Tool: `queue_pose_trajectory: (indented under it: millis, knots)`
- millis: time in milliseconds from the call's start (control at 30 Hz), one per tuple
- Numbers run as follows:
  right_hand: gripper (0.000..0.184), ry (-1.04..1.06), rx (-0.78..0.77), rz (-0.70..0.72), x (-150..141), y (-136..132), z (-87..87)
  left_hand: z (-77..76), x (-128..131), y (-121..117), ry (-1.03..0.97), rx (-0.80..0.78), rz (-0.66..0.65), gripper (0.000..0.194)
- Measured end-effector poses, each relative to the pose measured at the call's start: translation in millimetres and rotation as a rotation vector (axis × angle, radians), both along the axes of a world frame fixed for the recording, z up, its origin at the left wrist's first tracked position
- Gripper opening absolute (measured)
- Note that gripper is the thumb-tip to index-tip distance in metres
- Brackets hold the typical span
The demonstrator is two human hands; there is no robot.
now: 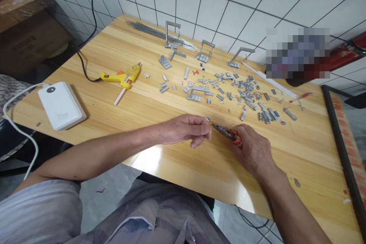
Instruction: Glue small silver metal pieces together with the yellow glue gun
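My right hand (254,148) is wrapped round the red handles of a pair of needle-nose pliers (224,131), whose dark jaws point left. Just left of the jaw tip, my left hand (190,129) is closed in a pinch, with a small grey piece (208,118) showing at its fingertips. The jaws look apart from that piece. Beyond the hands, many loose grey metal-like pieces (248,89) lie scattered over the wooden table (160,112). A small grey frame with strips along one side (197,93) lies nearest my left hand.
Several grey upright frames (205,50) stand near the tiled wall, beside a bundle of thin wires (154,32). A yellow glue gun (126,77) and a white power bank (61,105) are on the left. At the right are a red pen (301,97) and a dark-edged board (340,141).
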State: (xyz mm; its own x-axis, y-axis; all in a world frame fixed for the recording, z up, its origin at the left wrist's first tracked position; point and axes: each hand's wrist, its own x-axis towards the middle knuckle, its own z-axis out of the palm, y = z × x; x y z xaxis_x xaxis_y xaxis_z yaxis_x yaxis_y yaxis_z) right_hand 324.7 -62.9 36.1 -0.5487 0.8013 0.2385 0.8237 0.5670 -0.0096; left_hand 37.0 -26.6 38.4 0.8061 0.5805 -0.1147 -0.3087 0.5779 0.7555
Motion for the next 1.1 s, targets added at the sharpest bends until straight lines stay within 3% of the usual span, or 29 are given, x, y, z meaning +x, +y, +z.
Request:
queue_pose_trajectory:
  millis: [400, 633, 1100]
  knots:
    - [0.020, -0.004, -0.019, 0.004, -1.7, 0.6, -3.3, -1.2, -1.1, 1.4, -0.005, 0.001, -0.008, 0.043]
    - [0.025, 0.022, -0.016, 0.018, -1.1, 1.4, -1.8, -1.1, -2.3, 2.0, -0.052, -0.077, -0.072, 0.040]
    - [0.016, 0.009, -0.042, -0.011, -3.3, -2.6, -0.8, 0.2, -2.8, 2.6, -0.054, -0.092, -0.093, 0.040]
